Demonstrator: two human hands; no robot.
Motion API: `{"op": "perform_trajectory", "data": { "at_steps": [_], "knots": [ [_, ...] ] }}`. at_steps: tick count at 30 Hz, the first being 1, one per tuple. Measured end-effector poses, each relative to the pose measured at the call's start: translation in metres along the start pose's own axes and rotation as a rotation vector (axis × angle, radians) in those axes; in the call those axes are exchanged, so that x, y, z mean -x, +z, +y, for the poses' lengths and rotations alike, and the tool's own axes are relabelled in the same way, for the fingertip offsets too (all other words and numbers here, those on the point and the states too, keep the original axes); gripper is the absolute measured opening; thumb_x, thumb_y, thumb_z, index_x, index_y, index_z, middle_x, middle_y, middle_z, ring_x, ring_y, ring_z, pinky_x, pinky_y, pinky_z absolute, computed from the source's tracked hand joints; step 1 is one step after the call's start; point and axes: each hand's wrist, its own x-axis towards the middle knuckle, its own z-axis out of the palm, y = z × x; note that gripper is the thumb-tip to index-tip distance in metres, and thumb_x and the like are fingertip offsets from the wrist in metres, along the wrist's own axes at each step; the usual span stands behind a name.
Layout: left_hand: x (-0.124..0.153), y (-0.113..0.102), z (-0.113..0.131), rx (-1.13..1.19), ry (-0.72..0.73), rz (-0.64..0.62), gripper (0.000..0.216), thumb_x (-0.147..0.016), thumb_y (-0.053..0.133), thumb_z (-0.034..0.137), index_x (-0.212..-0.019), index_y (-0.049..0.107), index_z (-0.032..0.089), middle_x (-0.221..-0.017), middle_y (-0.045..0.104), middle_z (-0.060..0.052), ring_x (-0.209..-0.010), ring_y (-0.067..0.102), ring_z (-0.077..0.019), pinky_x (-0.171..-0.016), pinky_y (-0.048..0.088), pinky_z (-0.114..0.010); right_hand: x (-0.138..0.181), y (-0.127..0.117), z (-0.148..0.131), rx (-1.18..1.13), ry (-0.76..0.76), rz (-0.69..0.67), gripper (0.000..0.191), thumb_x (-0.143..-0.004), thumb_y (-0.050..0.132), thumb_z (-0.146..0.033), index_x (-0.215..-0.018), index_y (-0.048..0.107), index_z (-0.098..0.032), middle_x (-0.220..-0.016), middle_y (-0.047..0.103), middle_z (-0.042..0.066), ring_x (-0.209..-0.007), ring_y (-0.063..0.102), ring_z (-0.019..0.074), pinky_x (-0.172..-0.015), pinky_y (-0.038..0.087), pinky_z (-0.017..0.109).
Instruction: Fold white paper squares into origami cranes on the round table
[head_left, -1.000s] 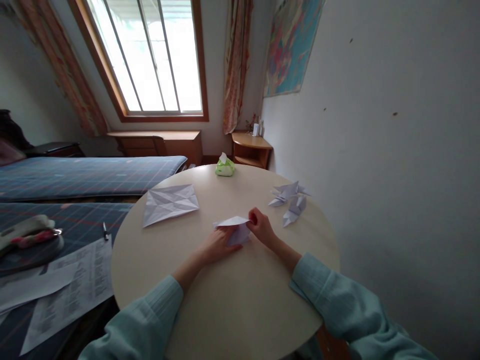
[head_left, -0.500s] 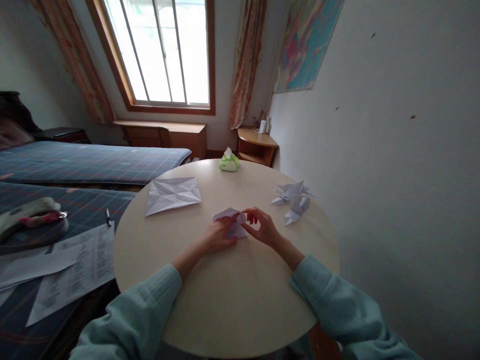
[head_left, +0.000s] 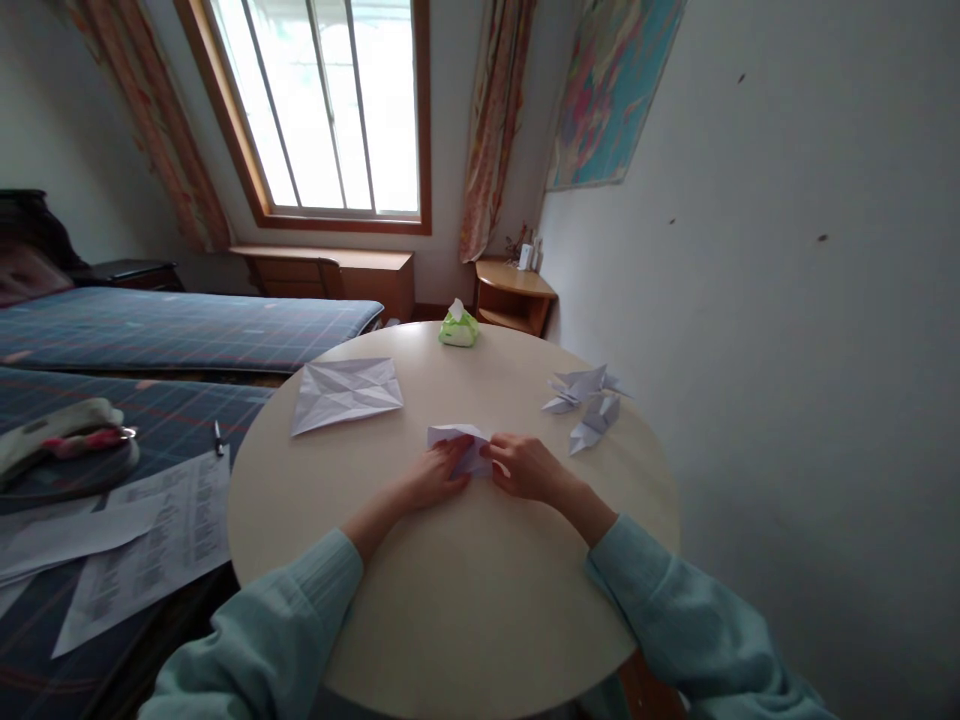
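Note:
A small white folded paper point(head_left: 474, 461) lies on the round table, between my two hands. My left hand point(head_left: 433, 474) holds its left side, fingers over the top and thumb by the near edge. At the right edge, my right hand point(head_left: 529, 467) pinches the paper between thumb and curled fingers. Both hands partly cover the sheet, so its exact folds are hidden. Left of them rests a larger creased sheet of paper point(head_left: 349, 390), opened out. Several folded paper figures with pointed ends point(head_left: 595, 420) sit to the right, apart from my hand.
The pale round table point(head_left: 480, 600) carries a green tissue pack point(head_left: 458, 328) at its far edge. Along the left is a bed point(head_left: 225, 400) with printed sheets point(head_left: 161, 540), a pen point(head_left: 217, 438) and a bag-like item point(head_left: 67, 440). A white wall point(head_left: 810, 380) stands at the right.
My right hand has closed in on the paper's right edge, its fingers now lower and curled. The paper's far edge has shifted slightly, and my left hand stays on it.

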Motion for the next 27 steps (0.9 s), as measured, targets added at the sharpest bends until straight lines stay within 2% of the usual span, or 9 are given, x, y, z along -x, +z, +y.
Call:
{"op": "perform_trajectory", "data": {
  "at_steps": [4,6,10,15,18,22,27],
  "knots": [
    [-0.002,-0.001,0.000,-0.021,0.049,-0.055,0.051,-0.083,0.040,0.036,-0.129,0.032,0.016,-0.135,0.035,-0.010,-0.124,0.030,-0.0216,-0.104,0.022,-0.038,-0.004,0.014,0.003,0.018,-0.036,0.030,0.037,-0.070,0.048,-0.009,-0.107,0.053,-0.014,-0.116,0.049,0.013,-0.102,0.048,0.0210,-0.085,0.042,0.033],
    [-0.002,-0.004,0.001,-0.032,0.075,-0.059,0.051,-0.082,0.042,0.036,-0.129,0.033,0.018,-0.134,0.037,-0.008,-0.125,0.030,-0.0210,-0.104,0.022,-0.037,-0.004,0.020,0.006,0.000,-0.035,0.051,0.040,-0.073,0.045,-0.007,-0.112,0.050,-0.014,-0.123,0.044,0.014,-0.109,0.044,0.0205,-0.091,0.039,0.034],
    [0.003,-0.017,0.004,-0.045,0.086,-0.058,0.048,-0.078,0.050,0.035,-0.123,0.044,0.019,-0.130,0.043,-0.008,-0.118,0.040,-0.0224,-0.099,0.031,-0.035,-0.005,0.023,0.009,-0.023,-0.022,0.017,0.030,-0.079,0.042,-0.010,-0.106,0.056,-0.014,-0.122,0.047,0.014,-0.108,0.047,0.0199,-0.092,0.040,0.033],
    [0.013,-0.034,0.000,0.004,-0.063,-0.049,0.029,-0.077,0.051,0.036,-0.099,0.064,0.022,-0.112,0.059,-0.005,-0.101,0.056,-0.0221,-0.085,0.044,-0.030,-0.005,0.017,0.007,-0.052,0.008,-0.076,0.028,-0.082,0.041,-0.010,-0.104,0.057,-0.017,-0.107,0.058,0.010,-0.095,0.054,0.0169,-0.082,0.045,0.028],
    [0.015,-0.036,-0.006,0.041,-0.105,-0.012,0.022,-0.077,0.051,0.027,-0.093,0.066,0.024,-0.106,0.062,-0.002,-0.094,0.059,-0.0201,-0.082,0.045,-0.029,-0.005,0.017,0.007,-0.049,0.024,-0.100,0.028,-0.082,0.040,-0.009,-0.103,0.057,-0.016,-0.099,0.060,0.010,-0.089,0.056,0.0164,-0.077,0.046,0.027],
    [0.012,-0.026,-0.013,0.103,-0.014,0.016,0.025,-0.075,0.052,0.018,-0.096,0.065,0.023,-0.107,0.062,-0.003,-0.098,0.057,-0.0193,-0.085,0.044,-0.029,-0.004,0.017,0.007,-0.114,0.054,-0.061,0.026,-0.080,0.042,-0.008,-0.098,0.058,-0.016,-0.099,0.060,0.009,-0.089,0.056,0.0161,-0.078,0.046,0.027],
    [0.012,-0.020,-0.014,0.108,-0.010,0.017,0.023,-0.075,0.051,0.020,-0.093,0.066,0.022,-0.102,0.065,-0.003,-0.096,0.058,-0.0194,-0.084,0.044,-0.029,-0.004,0.017,0.004,-0.209,0.071,0.084,0.022,-0.073,0.046,-0.005,-0.088,0.059,-0.015,-0.119,0.051,0.011,-0.106,0.049,0.0179,-0.088,0.042,0.030]
  ]
}}
